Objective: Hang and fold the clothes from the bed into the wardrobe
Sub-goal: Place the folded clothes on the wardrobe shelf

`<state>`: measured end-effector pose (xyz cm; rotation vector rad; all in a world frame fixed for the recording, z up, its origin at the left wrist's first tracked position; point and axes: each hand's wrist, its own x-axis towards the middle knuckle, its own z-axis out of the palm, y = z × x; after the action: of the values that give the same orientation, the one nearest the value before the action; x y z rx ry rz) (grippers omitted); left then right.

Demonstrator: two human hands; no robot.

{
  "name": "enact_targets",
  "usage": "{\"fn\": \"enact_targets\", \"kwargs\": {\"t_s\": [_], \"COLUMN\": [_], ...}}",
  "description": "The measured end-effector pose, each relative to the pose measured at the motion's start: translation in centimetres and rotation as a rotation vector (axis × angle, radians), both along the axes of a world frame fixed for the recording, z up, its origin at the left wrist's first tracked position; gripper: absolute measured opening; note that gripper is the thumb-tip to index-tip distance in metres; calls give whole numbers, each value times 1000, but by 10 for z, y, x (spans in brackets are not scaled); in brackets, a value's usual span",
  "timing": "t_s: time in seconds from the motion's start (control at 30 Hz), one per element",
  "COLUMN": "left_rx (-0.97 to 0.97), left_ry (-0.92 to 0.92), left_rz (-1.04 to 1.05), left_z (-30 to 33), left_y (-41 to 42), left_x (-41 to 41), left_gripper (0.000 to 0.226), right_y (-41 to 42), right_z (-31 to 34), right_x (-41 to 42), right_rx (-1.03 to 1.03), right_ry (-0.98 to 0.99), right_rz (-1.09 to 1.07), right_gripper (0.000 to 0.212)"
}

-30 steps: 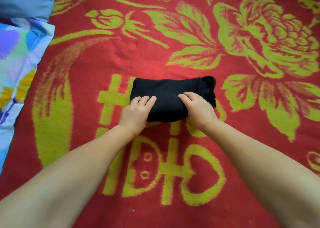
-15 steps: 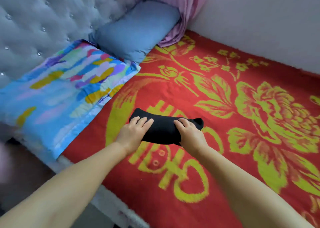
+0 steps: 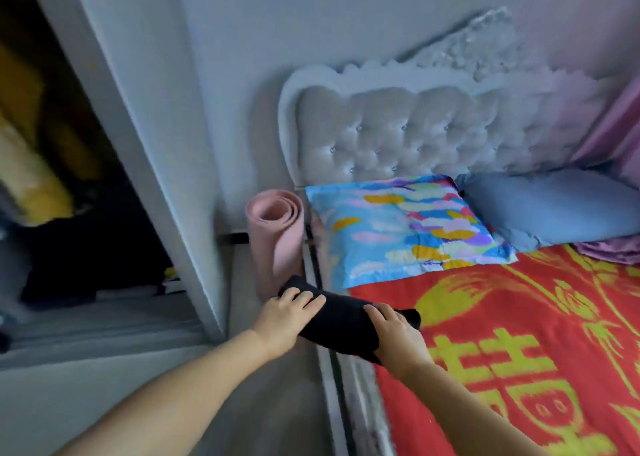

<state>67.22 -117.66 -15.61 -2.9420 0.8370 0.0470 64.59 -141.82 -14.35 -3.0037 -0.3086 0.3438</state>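
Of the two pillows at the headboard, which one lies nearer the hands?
The multicoloured patterned pillow, on the bed's wardrobe side. It lies just beyond the folded black garment held by both hands; the plain blue pillow sits farther right, by the curtain.

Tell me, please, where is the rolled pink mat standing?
In the head view, the rolled pink mat stands upright on the floor at centre, between the wardrobe door and the bed's left edge, beside the colourful pillow.
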Motion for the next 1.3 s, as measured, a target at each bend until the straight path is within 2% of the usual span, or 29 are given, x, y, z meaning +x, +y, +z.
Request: {"fn": "enact_targets", "kwargs": {"t_s": [0.1,0.23,0.33,0.4,0.57,0.67,0.9,1.17,1.3], "left_rx": [13,3,36,69,65,11,-9,-47,26], "left_ry": [38,3,19,1,41,39,195,334,379], "left_rz": [125,322,436,499,622,689,800,749,726], "left_z": [9,14,21,15,24,20,-18,-61,-104], "left_y": [97,221,341,427,549,595,673,757,799], "left_x": [-25,-68,-101,-130,-179,-188,-179,-83,-32], "left_gripper": [106,88,97,96,94,94,104,86,76], "right_y": [99,231,357,445,584,637,723,805,849], "right_z": [5,1,-5,-7,-4,-5,-43,-103,-145], "right_x": [11,10,0,-11,-33,-31,-6,78,126], "right_rx": [4,-8,52,80,89,86,42,68,26], "right_ry": [10,16,1,5,56,62,130,223,267], "right_rz": [156,314,419,508,612,666,756,719,715], "right_gripper": [74,75,73,71,69,71,68,65,71]}}
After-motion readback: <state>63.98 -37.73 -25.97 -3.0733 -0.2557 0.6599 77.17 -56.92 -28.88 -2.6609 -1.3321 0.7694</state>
